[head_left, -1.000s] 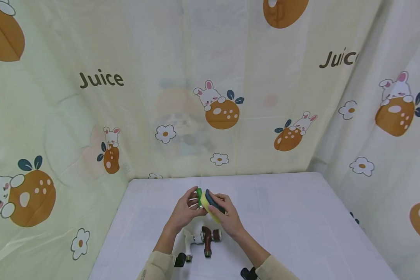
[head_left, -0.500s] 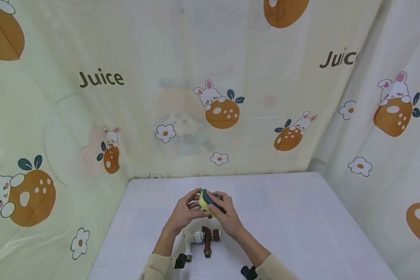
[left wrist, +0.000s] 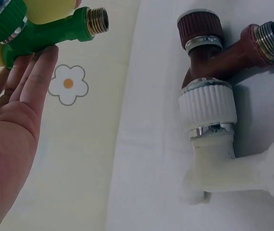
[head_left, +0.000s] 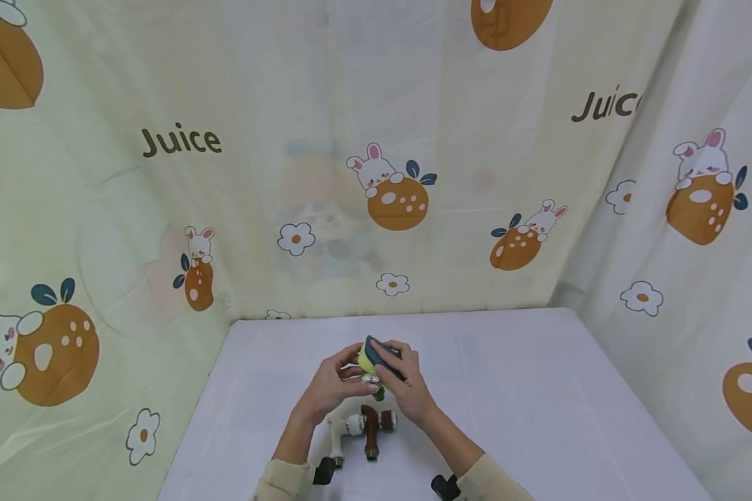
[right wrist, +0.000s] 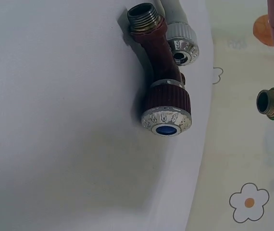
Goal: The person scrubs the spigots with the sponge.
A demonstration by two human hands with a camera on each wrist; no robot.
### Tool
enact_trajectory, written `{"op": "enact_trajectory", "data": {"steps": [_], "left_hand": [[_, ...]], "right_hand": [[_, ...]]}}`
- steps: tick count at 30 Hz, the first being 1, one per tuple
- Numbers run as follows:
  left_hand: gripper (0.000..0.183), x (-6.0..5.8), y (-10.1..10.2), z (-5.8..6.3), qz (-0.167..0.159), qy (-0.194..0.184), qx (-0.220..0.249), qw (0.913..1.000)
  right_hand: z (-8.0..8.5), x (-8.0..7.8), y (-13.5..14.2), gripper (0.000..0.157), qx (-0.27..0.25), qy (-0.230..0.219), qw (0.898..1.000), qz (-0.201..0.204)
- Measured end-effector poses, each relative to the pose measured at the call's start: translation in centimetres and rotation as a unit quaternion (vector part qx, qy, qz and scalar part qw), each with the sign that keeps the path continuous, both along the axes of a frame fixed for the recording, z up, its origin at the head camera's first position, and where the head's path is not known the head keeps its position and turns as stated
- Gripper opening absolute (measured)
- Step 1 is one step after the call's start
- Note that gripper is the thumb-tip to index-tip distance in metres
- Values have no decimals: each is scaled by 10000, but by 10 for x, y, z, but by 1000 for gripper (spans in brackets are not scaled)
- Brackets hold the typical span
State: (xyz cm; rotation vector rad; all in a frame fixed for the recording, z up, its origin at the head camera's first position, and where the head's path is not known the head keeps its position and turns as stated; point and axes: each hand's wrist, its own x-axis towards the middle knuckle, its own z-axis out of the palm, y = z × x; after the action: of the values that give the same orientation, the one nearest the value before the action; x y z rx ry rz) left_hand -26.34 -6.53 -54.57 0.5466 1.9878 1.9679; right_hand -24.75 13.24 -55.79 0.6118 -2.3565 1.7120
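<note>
Near the table's middle in the head view, my left hand [head_left: 332, 388] holds a green tap [left wrist: 45, 36] with a ribbed knob and a threaded metal end. My right hand [head_left: 413, 390] grips a sponge [head_left: 385, 358], yellow on one side and dark blue on the other. The yellow side faces the tap and looks to be against it. In the left wrist view the fingers lie under the tap's green body. The right wrist view catches only part of a hand and the tap's threaded end.
Below my hands, a white tap [left wrist: 211, 163] and a brown tap [left wrist: 218, 62] lie side by side on the white table [head_left: 507, 390]. A patterned curtain [head_left: 326, 174] stands behind the table and along both sides.
The green tap has turned in my left hand, so its chrome-ended knob and a green part now show below the sponge. The sponge has shifted slightly; both arms have barely moved.
</note>
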Motion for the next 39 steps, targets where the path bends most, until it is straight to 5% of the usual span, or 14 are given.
{"op": "enact_trajectory", "data": {"steps": [12,19,25,39], "left_hand": [[75,8,6,6,-287,-63,428,9987],[75,12,9,9,-292,-59,527,9982],[76,14,12,10,-376,-84,587,9975],[79,14,14,7,-279,249,16,9993]], "right_hand": [[2,-3,1,42,59,128,9993,-341],[26,9,-2,42,-294,90,9987,-418],[9,-1,0,43,-229,45,9977,-639],[0,-11,3,44,-792,-1120,9871,-823]]}}
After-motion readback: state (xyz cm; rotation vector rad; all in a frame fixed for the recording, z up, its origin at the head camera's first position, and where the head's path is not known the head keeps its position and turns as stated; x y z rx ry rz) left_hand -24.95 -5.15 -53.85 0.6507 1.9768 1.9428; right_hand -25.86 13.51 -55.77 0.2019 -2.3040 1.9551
